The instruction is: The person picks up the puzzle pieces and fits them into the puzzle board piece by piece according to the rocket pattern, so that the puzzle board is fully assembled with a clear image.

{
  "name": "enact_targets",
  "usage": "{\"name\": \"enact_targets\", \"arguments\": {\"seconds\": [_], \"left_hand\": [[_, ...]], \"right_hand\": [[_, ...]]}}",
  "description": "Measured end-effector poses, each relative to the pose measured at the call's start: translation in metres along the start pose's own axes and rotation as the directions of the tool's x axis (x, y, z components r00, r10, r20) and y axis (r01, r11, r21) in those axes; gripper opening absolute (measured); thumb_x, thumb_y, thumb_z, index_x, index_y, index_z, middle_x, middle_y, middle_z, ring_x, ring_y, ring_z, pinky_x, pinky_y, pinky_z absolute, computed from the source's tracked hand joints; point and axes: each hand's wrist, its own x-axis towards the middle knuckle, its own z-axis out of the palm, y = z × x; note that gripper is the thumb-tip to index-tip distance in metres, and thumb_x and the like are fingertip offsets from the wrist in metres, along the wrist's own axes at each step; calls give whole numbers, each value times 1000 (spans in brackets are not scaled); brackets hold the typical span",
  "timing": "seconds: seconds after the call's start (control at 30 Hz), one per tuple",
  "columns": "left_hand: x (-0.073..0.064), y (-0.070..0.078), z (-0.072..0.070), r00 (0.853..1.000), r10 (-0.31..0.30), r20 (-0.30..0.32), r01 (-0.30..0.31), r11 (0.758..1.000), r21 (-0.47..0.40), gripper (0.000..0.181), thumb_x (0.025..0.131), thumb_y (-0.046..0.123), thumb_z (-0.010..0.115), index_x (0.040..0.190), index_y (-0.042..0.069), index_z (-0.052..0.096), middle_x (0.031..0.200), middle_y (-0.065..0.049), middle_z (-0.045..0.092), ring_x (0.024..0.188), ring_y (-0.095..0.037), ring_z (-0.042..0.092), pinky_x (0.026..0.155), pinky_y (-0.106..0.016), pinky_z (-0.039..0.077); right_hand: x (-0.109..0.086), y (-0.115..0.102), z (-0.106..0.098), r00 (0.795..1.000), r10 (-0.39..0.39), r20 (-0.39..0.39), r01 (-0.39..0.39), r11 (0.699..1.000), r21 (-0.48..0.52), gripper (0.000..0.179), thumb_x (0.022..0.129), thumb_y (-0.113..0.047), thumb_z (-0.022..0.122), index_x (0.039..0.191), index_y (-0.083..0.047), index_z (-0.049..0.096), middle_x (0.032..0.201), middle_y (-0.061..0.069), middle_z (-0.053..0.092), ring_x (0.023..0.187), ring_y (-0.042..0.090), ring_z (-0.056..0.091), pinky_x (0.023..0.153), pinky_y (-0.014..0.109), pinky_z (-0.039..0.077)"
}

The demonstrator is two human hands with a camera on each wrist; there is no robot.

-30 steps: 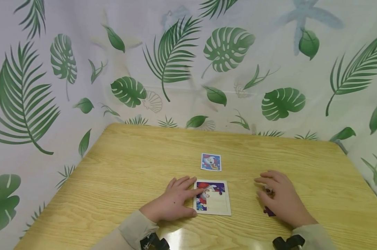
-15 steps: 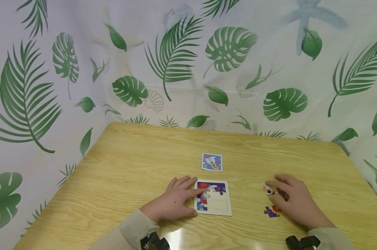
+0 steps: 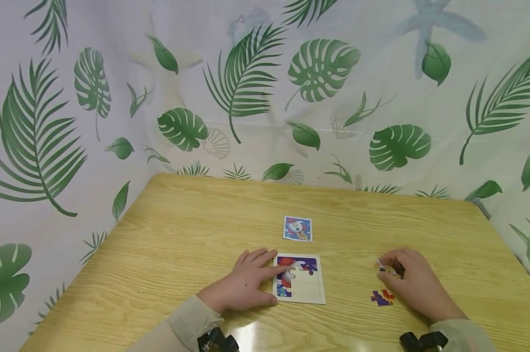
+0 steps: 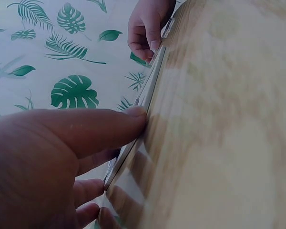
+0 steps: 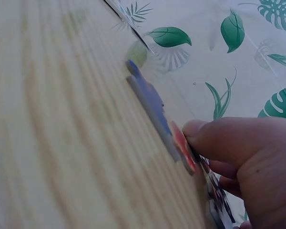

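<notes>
My left hand (image 3: 244,283) rests on the left side of a puzzle board (image 3: 307,289), fingers spread. Its index finger touches the fitted pieces, and the thumb lies at the near left corner, also seen in the left wrist view. The board's lower right part shows bare backing. At the right, my right hand (image 3: 418,283) pinches a white and dark puzzle piece (image 3: 382,267) between thumb and fingers; the hand covers part of it. Close by on the table lies a purple and orange puzzle piece (image 3: 381,297), which stands edge-on in the right wrist view.
A small picture card (image 3: 297,229) with a white animal lies behind the board. The wooden table (image 3: 194,215) meets a leaf-patterned curtain (image 3: 247,146) at the back and left. Table surface separates the board from the loose pieces.
My right hand has moved to the right, uncovering the purple and orange puzzle piece, and now pinches the white and dark one. My left hand stays on the board.
</notes>
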Motion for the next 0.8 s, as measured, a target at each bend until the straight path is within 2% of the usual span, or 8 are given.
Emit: {"name": "enact_targets", "arguments": {"seconds": [0.1,0.17,0.4,0.63,0.7,0.8], "left_hand": [[0,0,0,1000,1,2,-1,1000,-1,71,92,45,70,155,30,44,167,-4,21,154,-28,10,118,-61,4],[1,0,0,1000,3,3,-3,1000,1,71,92,45,70,156,30,43,167,-4,21,154,-28,10,119,-61,3],[1,0,0,1000,4,0,-4,1000,12,71,91,44,71,156,30,43,167,-5,21,154,-28,10,119,-61,4],[0,2,0,1000,5,-3,-6,1000,-2,72,91,41,72,156,30,43,167,-6,21,153,-30,10,118,-61,2],[0,2,0,1000,2,-1,-2,1000,-4,72,91,42,72,156,30,43,167,-6,21,154,-29,10,119,-61,2],[0,2,-1,1000,-1,-1,1,1000,-3,72,91,42,72,156,30,43,167,-5,21,154,-29,10,119,-61,3]], "right_hand": [[-1,-2,1,1000,-1,0,1,1000,-17,44,91,-29,77,125,-3,67,108,6,62,94,23,51,77,44,44],[-1,-3,1,1000,-3,-6,3,1000,-31,48,91,-29,77,128,-1,65,109,9,60,94,26,49,77,46,41],[1,-3,2,1000,16,-2,-16,1000,-15,24,90,-32,78,104,-12,73,101,3,58,84,21,43,72,41,36],[4,0,1,1000,19,12,-20,999,31,21,90,-26,79,103,-11,71,87,-1,56,78,18,43,67,32,36],[5,0,2,1000,13,14,-13,999,44,25,90,-25,79,107,-9,71,89,-1,59,77,17,45,66,31,39],[5,-2,1,1000,13,28,-14,999,43,39,91,-24,78,121,-2,68,92,0,58,82,19,45,71,36,39]]}}
